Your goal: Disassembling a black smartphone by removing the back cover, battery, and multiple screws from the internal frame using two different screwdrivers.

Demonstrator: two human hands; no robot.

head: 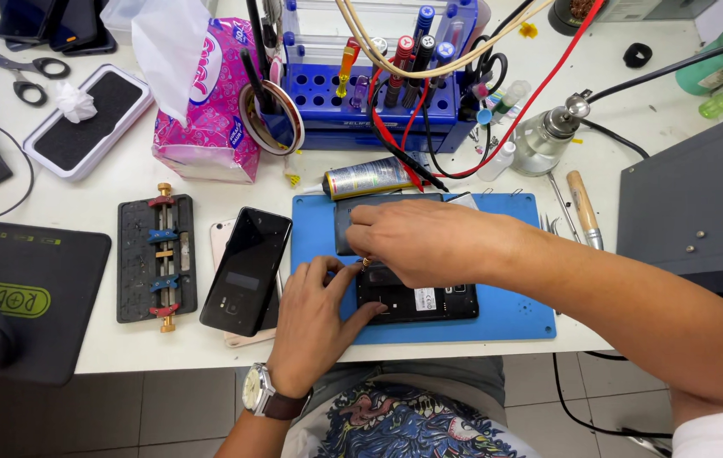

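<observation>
An opened black phone point(429, 303) with its back removed lies on a blue work mat point(514, 314). My left hand point(315, 326), a watch on its wrist, presses on the phone's left end with fingers spread. My right hand point(417, 242) reaches across from the right and pinches a small thin tool or part at the phone's upper left corner. What the fingertips hold is too small to tell. A dark flat panel point(353, 216) lies on the mat behind my right hand.
A black phone point(245, 270) lies on a pale one left of the mat, beside a clamp fixture point(158, 259). A blue tool rack point(378, 76), tissue pack point(209, 102), glue tube point(370, 176), glass bottle point(544, 136), dark box point(701, 203) and mouse pad point(30, 293) surround them.
</observation>
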